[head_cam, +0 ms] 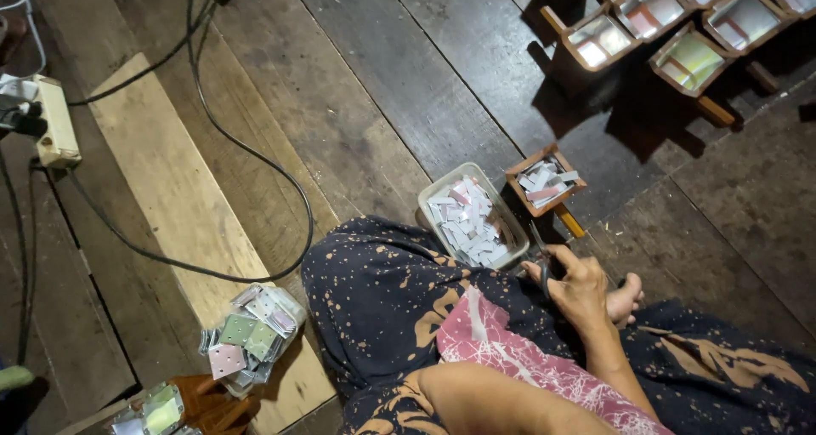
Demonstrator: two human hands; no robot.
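Note:
I sit on a dark plank floor with a dark spattered cloth (382,299) and a pink patterned cloth (510,350) over my lap. My right hand (580,289) rests by my knee, closed around the dark handles of what looks like a pair of scissors (541,261). Its blades point toward a clear plastic tray (433,188) full of small white and pink slips. A small wooden box (517,173) with more slips stands just right of the tray. My left hand is out of the frame; only a bare forearm (484,401) shows at the bottom.
A pale wooden plank (170,188) lies at the left, crossed by a black cable (255,154). A power strip (55,120) is at the far left. A pile of small square plates (251,329) sits in a clear bag. Several wooden boxes (663,27) stand at the top right.

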